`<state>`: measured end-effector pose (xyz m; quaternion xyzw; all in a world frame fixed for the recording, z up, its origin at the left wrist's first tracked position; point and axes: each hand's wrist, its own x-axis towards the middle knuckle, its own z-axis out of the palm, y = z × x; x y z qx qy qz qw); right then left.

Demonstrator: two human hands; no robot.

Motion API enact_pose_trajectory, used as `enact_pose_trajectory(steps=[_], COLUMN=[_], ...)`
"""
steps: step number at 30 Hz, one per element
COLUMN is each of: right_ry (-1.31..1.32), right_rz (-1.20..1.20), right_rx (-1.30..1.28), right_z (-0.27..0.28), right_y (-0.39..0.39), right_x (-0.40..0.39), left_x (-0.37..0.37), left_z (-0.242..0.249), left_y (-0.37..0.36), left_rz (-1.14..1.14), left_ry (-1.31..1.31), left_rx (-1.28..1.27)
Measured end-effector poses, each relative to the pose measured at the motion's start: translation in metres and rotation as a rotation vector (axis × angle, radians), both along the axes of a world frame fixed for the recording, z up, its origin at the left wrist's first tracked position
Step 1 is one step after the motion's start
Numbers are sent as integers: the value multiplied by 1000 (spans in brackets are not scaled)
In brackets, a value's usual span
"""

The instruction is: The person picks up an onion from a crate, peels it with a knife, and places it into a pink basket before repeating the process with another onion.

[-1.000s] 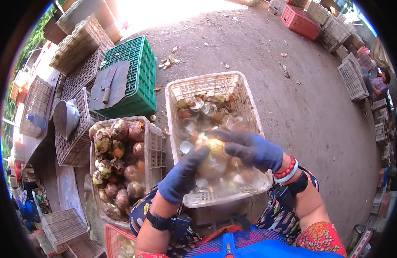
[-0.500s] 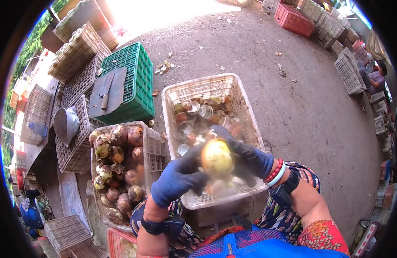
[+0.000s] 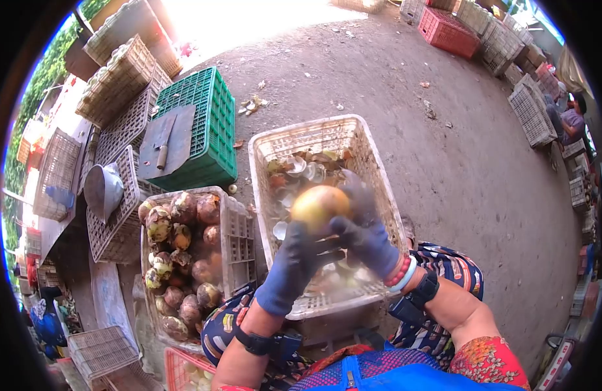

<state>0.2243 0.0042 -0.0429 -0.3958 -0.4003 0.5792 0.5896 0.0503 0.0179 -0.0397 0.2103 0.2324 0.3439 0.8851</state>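
Note:
A large yellow-brown onion (image 3: 319,204), slightly blurred, is held up above a white plastic crate (image 3: 258,189). My right hand (image 3: 365,238), in a blue and dark grey work glove, grips it from the right, thumb below and smeared fingers behind. From the lower left, my left hand (image 3: 300,257), gloved alike, has its fingertips against the onion's underside. Inside the crate lie onion peelings (image 3: 304,169), curved pale and brown pieces. To the left, a second crate (image 3: 238,238) is filled with several unpeeled onions (image 3: 182,207) with purple-brown, dirty skins.
A green crate (image 3: 217,130) carries a dark flat sheet with a knife (image 3: 163,151) on it. A metal bowl (image 3: 103,190) rests on crates at left. A red crate (image 3: 177,370) with pale pieces is near my left leg. Another person (image 3: 573,119) sits far right.
The onion has turned, showing its browner side, and shifted slightly up. My left hand has moved right and under it. My right hand has swung round its right side.

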Motion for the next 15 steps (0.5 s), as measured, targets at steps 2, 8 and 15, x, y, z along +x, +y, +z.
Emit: enact_pose_trajectory(steps=[2, 8, 15], right_ry=[-238, -96, -19], right_rz=[49, 44, 138], right_rx=[336, -22, -63], right_z=[-21, -1, 18], right_y=[0, -2, 3], right_x=[-1, 9, -5], left_x=[-5, -24, -19], left_z=[1, 10, 13], left_y=[3, 6, 7], left_rz=[54, 251, 223], left_ry=[-167, -168, 32], left_rx=[-105, -249, -55])
